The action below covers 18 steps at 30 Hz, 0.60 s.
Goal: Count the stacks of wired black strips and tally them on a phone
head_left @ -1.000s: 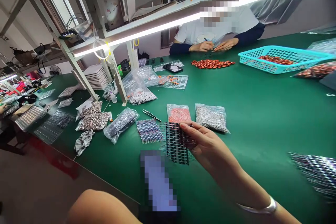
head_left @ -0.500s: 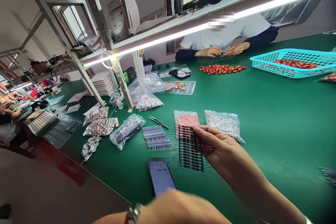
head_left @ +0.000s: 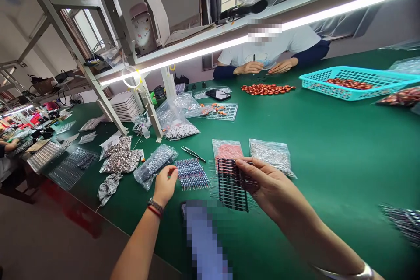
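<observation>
Change noted: half a second ago the left hand was a blur low over the phone at the bench's near edge. Now it is stretched forward to the striped strip, which lies flat on the green bench a little in from the near edge. The left fingers are curled, thumb and forefinger drawn close at the strip's left end. Touching it, by the look, but I cannot tell whether they have gripped it.

The right hand has barely shifted. It holds the black strip of wire-legged parts raised just off the bench, thumb on top and fingers behind, closed on the strip's right edge. So both hands are now at strips, side by side, with the phone nearer the edge between the two arms.

Surface: just beyond the strips lie tweezers, a pink bag and a silver bag. A clear bag sits left of the striped strip. Toward the far right corner stands a teal basket.

Room: a co-worker sits at the far edge, both hands busy, with a heap of red pieces in front. A light bar runs under a metal shelf overhead, with windows behind and more benches off to the left.
</observation>
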### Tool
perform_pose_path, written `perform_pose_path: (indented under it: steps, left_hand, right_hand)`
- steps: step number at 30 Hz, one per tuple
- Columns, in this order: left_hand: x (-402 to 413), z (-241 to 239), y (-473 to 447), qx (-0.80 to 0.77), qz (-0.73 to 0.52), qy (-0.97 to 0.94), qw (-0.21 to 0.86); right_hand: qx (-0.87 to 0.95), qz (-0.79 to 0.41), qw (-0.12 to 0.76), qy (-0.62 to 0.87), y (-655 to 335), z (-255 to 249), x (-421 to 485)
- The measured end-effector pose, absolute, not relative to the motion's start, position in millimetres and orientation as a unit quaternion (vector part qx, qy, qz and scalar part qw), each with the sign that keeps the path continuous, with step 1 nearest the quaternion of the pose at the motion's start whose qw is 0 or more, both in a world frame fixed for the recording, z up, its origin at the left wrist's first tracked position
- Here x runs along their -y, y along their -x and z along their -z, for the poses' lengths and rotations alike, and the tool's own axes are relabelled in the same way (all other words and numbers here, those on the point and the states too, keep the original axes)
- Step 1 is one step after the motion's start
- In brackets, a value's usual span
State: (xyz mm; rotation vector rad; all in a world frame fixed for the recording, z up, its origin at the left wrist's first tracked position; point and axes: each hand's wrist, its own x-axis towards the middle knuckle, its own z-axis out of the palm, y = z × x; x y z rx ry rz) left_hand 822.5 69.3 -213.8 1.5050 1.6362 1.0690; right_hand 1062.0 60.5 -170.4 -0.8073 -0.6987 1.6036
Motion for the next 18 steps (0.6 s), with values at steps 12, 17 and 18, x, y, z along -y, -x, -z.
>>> perform_pose_path:
  steps: [12,17,18]
  left_hand:
    - [57,216,-846,-0.512,-0.560,-0.261,0.597]
    - [87,224,-815,-0.532,-0.673,-0.083,0.507]
    - [92,227,-813,-0.527,-0.678,-0.062,0.508]
  right_hand:
    - [0.519,-0.624,0.476,0.338,-1008,211,-18]
    - [0.801,-0.361,0.383,0.284,-1023,249,23]
    - [0.834,-0.322,0.359,0.266,-1025,255,30]
